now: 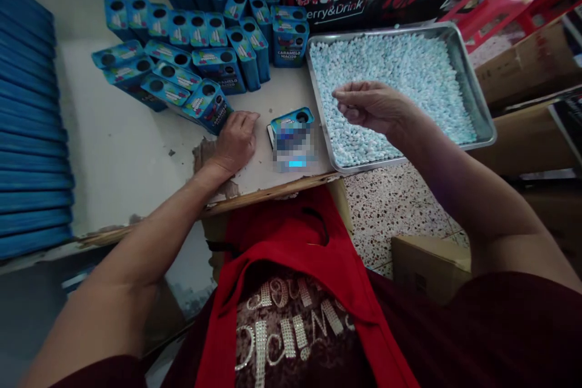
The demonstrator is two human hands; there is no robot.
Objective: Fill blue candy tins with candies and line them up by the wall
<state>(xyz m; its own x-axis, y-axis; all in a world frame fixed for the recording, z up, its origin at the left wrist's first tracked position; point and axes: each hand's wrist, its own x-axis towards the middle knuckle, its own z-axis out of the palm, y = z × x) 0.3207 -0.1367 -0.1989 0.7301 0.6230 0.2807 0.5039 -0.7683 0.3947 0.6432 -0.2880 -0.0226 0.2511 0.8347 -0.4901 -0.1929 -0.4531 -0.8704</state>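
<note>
pale tabletop (86,133); left hand (236,138) curled by tins (213,106), right hand (370,106) pinched above tray (471,90); cannot tell if grasping.

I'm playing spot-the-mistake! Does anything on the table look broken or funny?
Yes, the white-topped table looks damaged. Beside the left hand, its surface has worn away into a ragged brownish patch, and its front edge shows bare, wood-coloured material. A small dark speck lies nearby.
</note>
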